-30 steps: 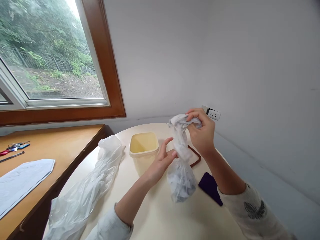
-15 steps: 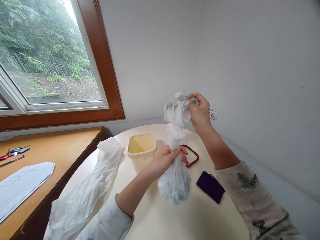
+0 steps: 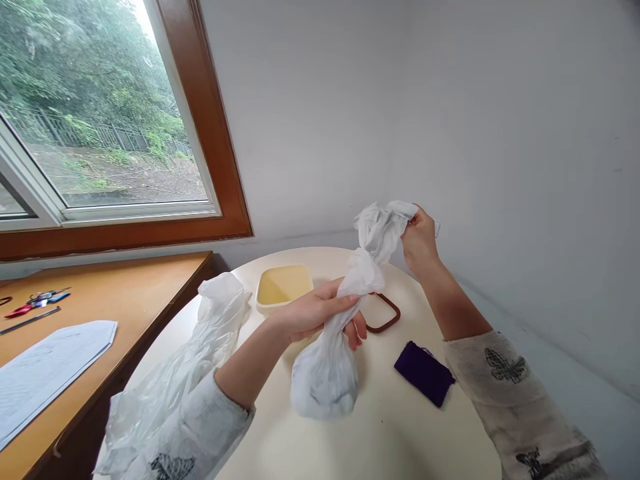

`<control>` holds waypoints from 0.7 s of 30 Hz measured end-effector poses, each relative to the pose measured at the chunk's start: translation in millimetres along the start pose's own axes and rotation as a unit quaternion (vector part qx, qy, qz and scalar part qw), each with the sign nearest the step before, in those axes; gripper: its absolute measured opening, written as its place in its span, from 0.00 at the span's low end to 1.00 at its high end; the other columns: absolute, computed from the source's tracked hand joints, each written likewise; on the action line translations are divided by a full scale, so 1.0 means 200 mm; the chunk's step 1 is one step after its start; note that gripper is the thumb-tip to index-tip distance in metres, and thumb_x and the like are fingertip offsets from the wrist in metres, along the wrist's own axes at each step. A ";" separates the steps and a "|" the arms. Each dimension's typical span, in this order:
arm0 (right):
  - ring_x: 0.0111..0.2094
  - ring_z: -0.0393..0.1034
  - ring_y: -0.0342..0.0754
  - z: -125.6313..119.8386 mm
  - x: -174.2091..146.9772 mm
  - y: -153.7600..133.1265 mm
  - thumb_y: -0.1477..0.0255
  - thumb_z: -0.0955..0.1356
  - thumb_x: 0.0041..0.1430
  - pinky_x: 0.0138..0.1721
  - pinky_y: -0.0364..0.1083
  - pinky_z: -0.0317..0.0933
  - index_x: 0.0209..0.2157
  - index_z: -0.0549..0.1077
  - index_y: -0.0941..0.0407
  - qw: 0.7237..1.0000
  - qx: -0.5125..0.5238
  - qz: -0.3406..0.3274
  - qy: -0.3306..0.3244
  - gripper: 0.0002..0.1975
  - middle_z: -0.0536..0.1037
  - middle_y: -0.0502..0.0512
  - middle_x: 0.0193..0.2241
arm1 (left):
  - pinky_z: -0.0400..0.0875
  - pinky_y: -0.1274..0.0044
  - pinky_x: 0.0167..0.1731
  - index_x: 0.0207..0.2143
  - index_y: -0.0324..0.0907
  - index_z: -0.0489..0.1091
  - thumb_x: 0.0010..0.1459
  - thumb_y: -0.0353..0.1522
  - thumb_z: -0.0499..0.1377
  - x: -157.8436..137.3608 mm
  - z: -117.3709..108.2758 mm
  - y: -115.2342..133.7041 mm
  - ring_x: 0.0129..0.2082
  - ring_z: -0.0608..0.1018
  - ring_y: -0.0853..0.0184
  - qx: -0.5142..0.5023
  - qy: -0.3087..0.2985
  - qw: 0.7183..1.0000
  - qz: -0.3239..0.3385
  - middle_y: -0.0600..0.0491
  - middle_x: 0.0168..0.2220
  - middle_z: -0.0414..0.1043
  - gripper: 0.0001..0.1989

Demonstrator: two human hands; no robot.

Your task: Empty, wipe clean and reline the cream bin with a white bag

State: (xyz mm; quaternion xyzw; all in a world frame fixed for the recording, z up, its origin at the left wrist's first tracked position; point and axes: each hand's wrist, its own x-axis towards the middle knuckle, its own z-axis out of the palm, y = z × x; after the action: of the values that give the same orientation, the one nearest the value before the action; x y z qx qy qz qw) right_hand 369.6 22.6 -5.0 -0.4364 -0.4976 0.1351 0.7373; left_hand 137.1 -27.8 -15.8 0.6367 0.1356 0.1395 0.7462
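Note:
A white plastic bag (image 3: 325,383), twisted along its neck and bulging at the bottom, hangs slanted over the round table (image 3: 395,437). Around the middle of its neck closes my left hand (image 3: 320,310). Higher up and to the right, my right hand (image 3: 421,240) pinches the bag's top end. Something greyish shows faintly through the lower part, too veiled to name. Behind my left forearm stands a pale yellow plastic tub (image 3: 284,285), open at the top. A brown rounded frame (image 3: 390,323) lies behind the bag, partly hidden by it.
A folded dark purple cloth (image 3: 425,373) lies at the right of the round table. Another clear plastic bag (image 3: 200,353) is spread along its left side. A wooden desk (image 3: 165,273) at left bears papers (image 3: 55,367) and small tools (image 3: 43,303). Walls close in behind and right.
My right hand has moved right and slightly down, pulling the bag's top with it. The bag's bulging bottom has swung left, so the bag now slants. My left hand has shifted slightly left.

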 end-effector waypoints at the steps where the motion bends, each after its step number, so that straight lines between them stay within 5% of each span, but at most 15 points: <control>1: 0.24 0.56 0.39 0.01 0.00 -0.02 0.74 0.64 0.43 0.24 0.40 0.50 0.23 0.61 0.54 1.000 0.004 -0.006 -0.013 0.04 0.62 0.45 0.22 | 0.67 0.73 0.29 0.45 0.40 0.62 0.56 0.40 0.56 0.00 -0.01 0.00 0.24 0.76 0.65 -0.003 0.013 1.000 0.007 0.48 0.26 0.73 0.18; 7: 0.24 0.59 0.39 0.09 -0.03 -0.08 0.73 0.66 0.45 0.24 0.40 0.54 0.24 0.63 0.54 0.997 0.027 -0.006 -0.069 0.04 0.65 0.45 0.22 | 0.66 0.71 0.38 0.41 0.38 0.71 0.55 0.38 0.56 -0.06 -0.04 0.06 0.38 0.75 0.59 0.036 0.109 0.993 0.025 0.45 0.36 0.74 0.16; 11: 0.32 0.66 0.42 0.11 -0.07 -0.04 0.69 0.69 0.45 0.31 0.43 0.61 0.33 0.69 0.53 0.982 0.097 0.069 -0.149 0.10 0.73 0.49 0.32 | 0.65 0.71 0.41 0.40 0.41 0.73 0.54 0.39 0.56 -0.10 -0.06 0.09 0.43 0.73 0.58 0.093 0.188 0.976 0.048 0.47 0.40 0.74 0.14; 17: 0.42 0.69 0.49 0.07 -0.25 0.07 0.65 0.68 0.51 0.44 0.51 0.62 0.42 0.70 0.54 0.885 0.133 0.232 -0.381 0.16 0.74 0.57 0.41 | 0.67 0.70 0.39 0.41 0.38 0.70 0.54 0.34 0.56 -0.10 -0.07 0.15 0.40 0.75 0.58 0.009 0.211 0.974 0.084 0.45 0.37 0.74 0.13; 21: 0.47 0.67 0.53 0.02 -0.37 0.04 0.56 0.65 0.53 0.48 0.54 0.59 0.48 0.67 0.55 0.815 0.112 0.224 -0.523 0.24 0.70 0.62 0.48 | 0.68 0.69 0.42 0.42 0.35 0.68 0.55 0.28 0.53 -0.07 -0.06 0.22 0.40 0.76 0.58 -0.054 0.190 0.975 0.105 0.43 0.38 0.74 0.12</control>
State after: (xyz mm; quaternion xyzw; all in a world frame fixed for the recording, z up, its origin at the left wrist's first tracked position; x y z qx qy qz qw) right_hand 333.5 -16.8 -56.1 -0.3142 -0.6779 0.5590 0.3595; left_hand 118.3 -14.8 26.1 0.5682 0.1997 0.3423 0.7212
